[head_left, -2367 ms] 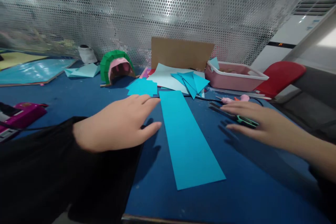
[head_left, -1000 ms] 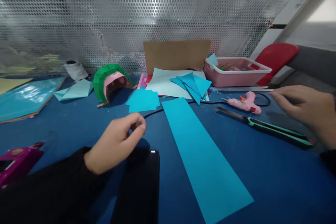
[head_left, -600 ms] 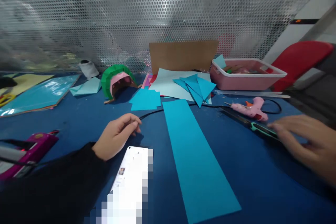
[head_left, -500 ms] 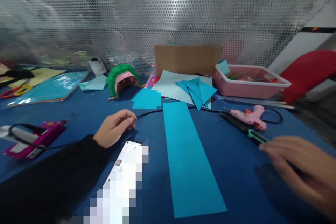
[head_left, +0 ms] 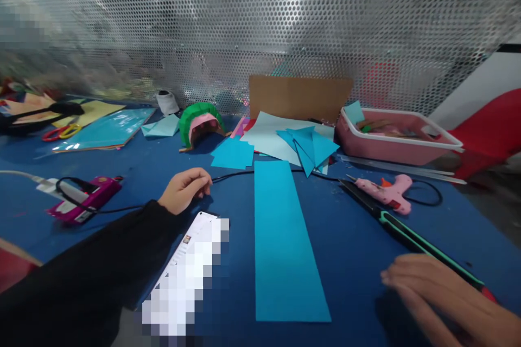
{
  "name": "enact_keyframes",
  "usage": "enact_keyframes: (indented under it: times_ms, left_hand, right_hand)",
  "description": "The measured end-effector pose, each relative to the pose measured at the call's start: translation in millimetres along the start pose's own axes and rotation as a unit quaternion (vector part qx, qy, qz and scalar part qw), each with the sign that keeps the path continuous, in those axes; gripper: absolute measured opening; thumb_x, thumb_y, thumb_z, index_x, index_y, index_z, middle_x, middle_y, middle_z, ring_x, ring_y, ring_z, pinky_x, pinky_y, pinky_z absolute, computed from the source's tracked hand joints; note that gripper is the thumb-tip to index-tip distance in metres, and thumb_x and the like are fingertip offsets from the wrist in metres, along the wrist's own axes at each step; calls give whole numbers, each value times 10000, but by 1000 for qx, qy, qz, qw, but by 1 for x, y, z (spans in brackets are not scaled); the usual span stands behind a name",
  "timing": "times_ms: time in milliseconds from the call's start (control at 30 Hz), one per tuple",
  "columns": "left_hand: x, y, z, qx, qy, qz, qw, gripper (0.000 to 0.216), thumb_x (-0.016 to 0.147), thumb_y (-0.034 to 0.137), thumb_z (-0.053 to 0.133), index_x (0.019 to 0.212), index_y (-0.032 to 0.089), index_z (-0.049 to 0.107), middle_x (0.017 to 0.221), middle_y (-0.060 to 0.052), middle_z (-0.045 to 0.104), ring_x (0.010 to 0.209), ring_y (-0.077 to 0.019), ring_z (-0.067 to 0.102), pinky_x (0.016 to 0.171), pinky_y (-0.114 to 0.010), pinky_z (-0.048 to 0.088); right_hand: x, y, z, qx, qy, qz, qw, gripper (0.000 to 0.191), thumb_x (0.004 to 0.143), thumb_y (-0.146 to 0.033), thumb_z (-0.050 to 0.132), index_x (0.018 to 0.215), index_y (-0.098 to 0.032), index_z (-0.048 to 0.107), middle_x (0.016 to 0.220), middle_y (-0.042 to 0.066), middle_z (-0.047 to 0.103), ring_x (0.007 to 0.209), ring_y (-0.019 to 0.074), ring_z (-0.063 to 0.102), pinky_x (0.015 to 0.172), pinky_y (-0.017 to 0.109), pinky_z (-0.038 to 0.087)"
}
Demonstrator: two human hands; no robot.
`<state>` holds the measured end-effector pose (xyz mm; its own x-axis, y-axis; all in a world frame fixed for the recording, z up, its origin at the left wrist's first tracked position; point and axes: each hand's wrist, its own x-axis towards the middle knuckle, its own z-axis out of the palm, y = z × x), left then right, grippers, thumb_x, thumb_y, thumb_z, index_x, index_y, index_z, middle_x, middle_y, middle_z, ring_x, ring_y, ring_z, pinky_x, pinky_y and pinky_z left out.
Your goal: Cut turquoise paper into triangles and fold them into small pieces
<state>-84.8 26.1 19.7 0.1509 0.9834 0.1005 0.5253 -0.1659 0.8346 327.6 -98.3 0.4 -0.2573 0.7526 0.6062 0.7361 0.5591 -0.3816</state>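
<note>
Hands flanking a long cyan paper strip (head_left: pixel 285 244).
Left hand (head_left: pixel 184 191) loosely curled, empty; right hand (head_left: pixel 445 303) flat, seemingly on the handle of the green-edged black cutter (head_left: pixel 401 227): stiff, sharp; grasp there.

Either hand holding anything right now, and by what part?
Nothing visibly gripped: left hand curls beside the phone, right hand lies flat by the green-handled tool.

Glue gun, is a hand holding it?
No, the glue gun lies alone on the table, away from the left hand and the right hand.
</note>
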Motion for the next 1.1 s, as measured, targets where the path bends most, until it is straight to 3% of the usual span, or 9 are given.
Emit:
enact_keyframes:
  times_ms: [167,233,300,400,467,700,800,867,1100]
  left_hand:
    - [-4,4,-6,75,-23,26,997,270,836,405,444,762,180,574,733,-33,629,674,-165,562,689,-299,470]
    - [-16,15,-7,125,-44,41,990,290,819,409,480,914,172,619,897,-73,659,856,-232,587,852,-408,452]
    - [-37,29,-7,268,-93,43,958,475,847,452,431,1180,137,556,1163,-151,614,1076,-314,557,927,-508,428]
    - [-71,45,0,393,-166,81,901,734,791,521,502,1421,172,358,1445,-187,401,1287,-415,394,855,-528,497]
    - [-86,49,6,436,-198,97,872,720,776,374,508,1455,266,294,1533,-110,274,1326,-439,334,737,-476,553]
    - [-72,48,21,476,-169,83,859,664,748,252,455,1408,223,386,1533,-128,265,1272,-425,392,690,-426,569]
    - [-61,47,22,471,-181,86,859,644,729,245,457,1372,235,426,1525,-139,276,1238,-447,410,639,-434,567]
    - [-56,46,23,470,-190,92,857,629,718,238,459,1346,248,450,1534,-131,254,1215,-455,424,612,-439,562]
    - [-38,41,14,479,-175,85,856,598,741,292,472,1320,143,459,1501,-185,280,1234,-456,380,687,-438,546]
  right_hand:
    - [29,-18,2,-37,30,69,996,214,746,-312,530,733,-485,656,651,-75,721,571,305,702,508,427,630]
    - [42,-25,4,-52,28,68,996,177,781,-298,528,720,-419,643,674,-58,722,593,276,708,535,400,623]
    - [56,-34,7,-68,14,53,996,143,803,-304,526,753,-376,639,718,-44,731,628,260,713,576,393,613]
    - [78,-47,15,-84,23,34,996,141,837,-314,507,769,-323,630,752,-13,735,654,249,709,613,391,584]
    - [89,-54,24,-62,31,14,997,141,849,-290,508,765,-293,621,740,3,728,674,234,704,657,372,570]
    - [88,-24,57,-49,56,10,997,157,824,-252,535,707,-240,639,702,33,716,668,231,692,719,380,553]
    - [82,1,58,-72,60,34,995,161,829,-256,544,709,-233,649,695,29,716,667,244,702,691,377,557]
    - [81,12,56,-84,70,46,993,167,838,-261,541,712,-225,645,715,39,717,756,272,713,776,404,548]
    - [83,20,56,-81,53,65,993,183,844,-284,534,711,-224,645,721,37,715,818,269,714,824,382,542]
